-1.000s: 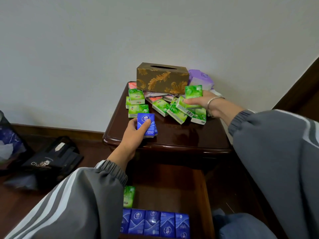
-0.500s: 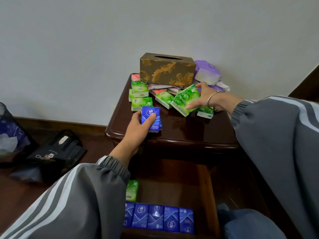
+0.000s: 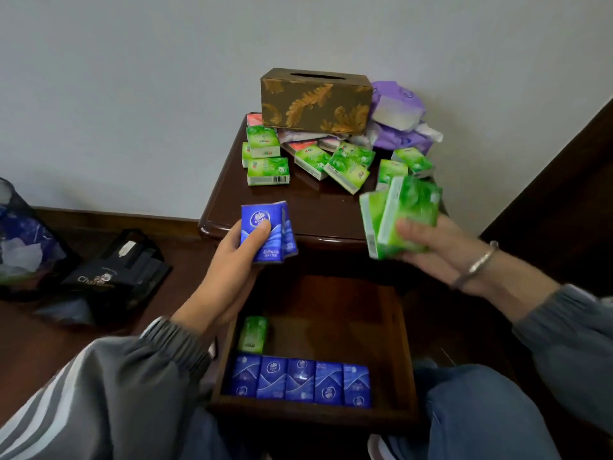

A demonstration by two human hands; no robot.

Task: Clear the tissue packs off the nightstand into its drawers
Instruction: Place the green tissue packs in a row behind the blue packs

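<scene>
Dark, glossy wooden nightstand (image 3: 315, 207) with rounded corners and a moulded edge, standing against a plain, matt, pale wall (image 3: 132, 94). A brown wood floor (image 3: 49, 343) and a dark skirting board lie to the nightstand's left.

At the back of the nightstand's top stands an oblong tissue box (image 3: 315, 101), olive with a gold leaf pattern and a slot on top. Soft purple packs (image 3: 394, 107) are heaped at the back right corner. Loose green packs (image 3: 268, 171), small shiny foil-wrapped blocks, lie scattered across the rear half of the top, with pink-and-white packs among them.

Below the nightstand's front edge its drawer (image 3: 315, 415) is pulled out. It holds a row of blue packs (image 3: 300, 380) standing along its front wall and a single green pack (image 3: 253, 333) at its left side.

Just in front of the nightstand's edge, the left hand (image 3: 232, 257) grips two blue packs (image 3: 265, 230), thumb across the face. The right hand (image 3: 438, 247), with a metal bracelet (image 3: 477, 263) at the wrist, clasps several green packs (image 3: 401, 217), which are blurred.

A crumpled black bag (image 3: 116, 273) lies on the floor left of the nightstand.
</scene>
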